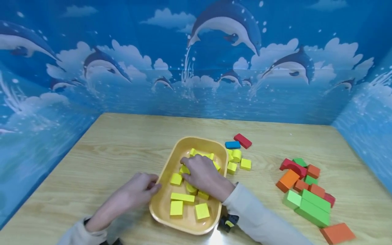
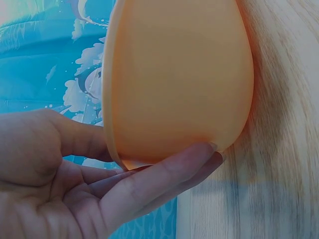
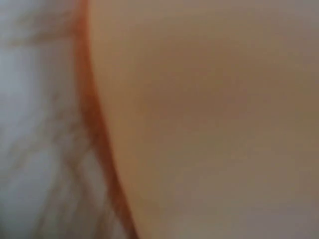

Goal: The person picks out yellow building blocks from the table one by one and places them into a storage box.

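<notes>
Your pale fabric right sleeve [image 1: 260,217] leads to a right hand [image 1: 203,172] among yellow blocky pieces [image 1: 176,208] in the tan plastic tray [image 1: 189,215], its grip too hidden to tell, while your left hand [image 1: 136,191] pinches the rim [image 2: 107,79] and, pulling up, could spill them.

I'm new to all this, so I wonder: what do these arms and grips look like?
They're a person's: the left grip and right grip are bare hands. The left sleeve and right sleeve are pale, long and plain. A black object shows by the right sleeve, something black by the left.
</notes>
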`<state>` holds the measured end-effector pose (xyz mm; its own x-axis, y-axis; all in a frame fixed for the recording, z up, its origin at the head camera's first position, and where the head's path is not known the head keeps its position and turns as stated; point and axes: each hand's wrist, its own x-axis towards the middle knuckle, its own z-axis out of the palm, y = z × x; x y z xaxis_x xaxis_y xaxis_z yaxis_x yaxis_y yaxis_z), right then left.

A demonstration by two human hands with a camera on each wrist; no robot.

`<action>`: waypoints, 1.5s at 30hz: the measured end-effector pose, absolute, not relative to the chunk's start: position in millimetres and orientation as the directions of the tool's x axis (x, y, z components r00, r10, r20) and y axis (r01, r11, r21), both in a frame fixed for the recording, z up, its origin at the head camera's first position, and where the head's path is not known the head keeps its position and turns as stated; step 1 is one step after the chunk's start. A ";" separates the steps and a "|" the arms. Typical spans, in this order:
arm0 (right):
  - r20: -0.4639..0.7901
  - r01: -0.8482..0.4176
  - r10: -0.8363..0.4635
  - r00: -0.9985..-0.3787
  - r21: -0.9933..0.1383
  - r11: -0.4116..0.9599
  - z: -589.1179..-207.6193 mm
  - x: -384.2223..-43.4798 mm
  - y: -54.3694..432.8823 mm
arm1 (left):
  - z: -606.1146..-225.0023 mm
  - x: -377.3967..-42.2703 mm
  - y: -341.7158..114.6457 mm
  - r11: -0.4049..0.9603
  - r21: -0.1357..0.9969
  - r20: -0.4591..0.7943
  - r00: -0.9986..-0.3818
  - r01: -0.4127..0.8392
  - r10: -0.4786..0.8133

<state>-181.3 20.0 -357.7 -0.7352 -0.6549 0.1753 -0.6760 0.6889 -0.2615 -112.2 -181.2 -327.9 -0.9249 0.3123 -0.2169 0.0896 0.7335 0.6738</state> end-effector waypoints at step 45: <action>-0.176 -0.231 -0.291 -0.941 -0.298 0.926 -349.1 -206.8 155.2 | -327.7 -111.0 -178.6 0.765 0.644 -0.289 -0.929 -0.011 0.230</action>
<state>-206.8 155.2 -349.1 -0.9405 -0.2908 -0.1757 -0.2306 0.9262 -0.2984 -111.0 -178.6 -327.7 -0.9291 0.2304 -0.2894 -0.0110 0.7648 0.6442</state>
